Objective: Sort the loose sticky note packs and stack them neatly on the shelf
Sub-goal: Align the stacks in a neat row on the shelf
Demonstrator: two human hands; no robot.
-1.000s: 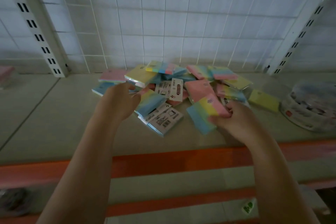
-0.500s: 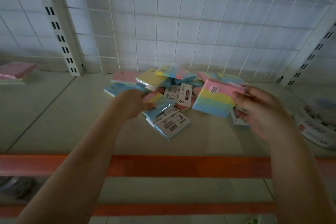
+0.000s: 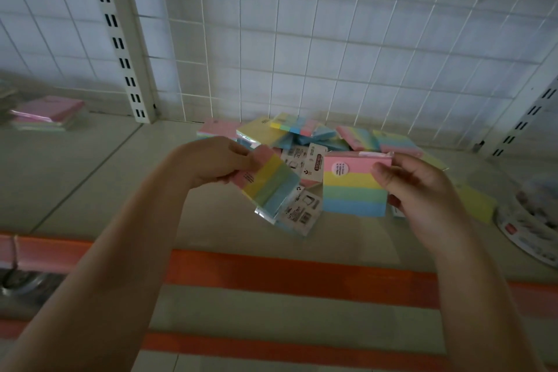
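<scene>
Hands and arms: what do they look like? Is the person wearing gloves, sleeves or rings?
Both arms are bare as far as the picture shows: no sleeves, no gloves. The left hand and the right hand show no rings, watch or bracelet. The fingers have short nails. The light is dim, so small details are hard to tell.

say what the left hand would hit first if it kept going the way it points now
Probably the large square pastel-striped sticky note pack in the right hand; the left hand and its smaller striped pack point rightward at it, though depth is unclear.
</scene>
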